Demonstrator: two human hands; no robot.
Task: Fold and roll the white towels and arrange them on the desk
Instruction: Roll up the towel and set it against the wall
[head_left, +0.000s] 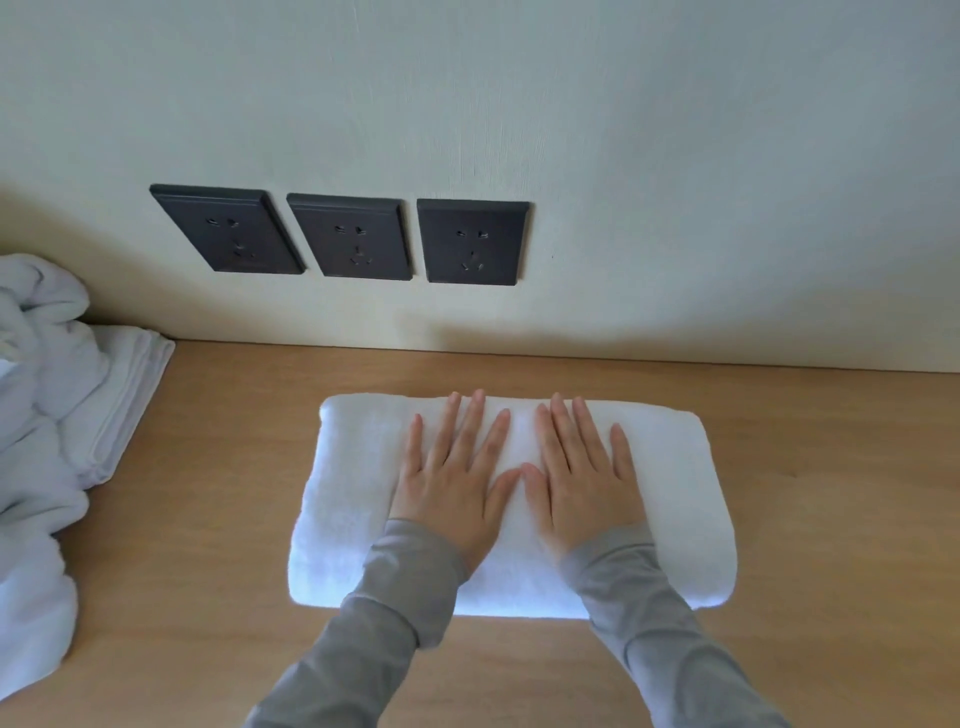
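Note:
A white towel (348, 499), folded into a thick rectangle, lies in the middle of the wooden desk (208, 519). My left hand (457, 478) and my right hand (582, 478) press flat on its top side by side, fingers straight and spread, thumbs nearly touching. Grey sleeves cover both forearms and hide part of the towel's near edge. A heap of loose white towels (36, 415) sits at the desk's left edge, with a flat folded one (130, 395) under it.
The desk meets a pale wall (675, 182) just behind the towel. Three dark wall sockets (353, 236) sit in a row above the desk. Bare wood (831, 493) shows to the right of the towel and between it and the heap.

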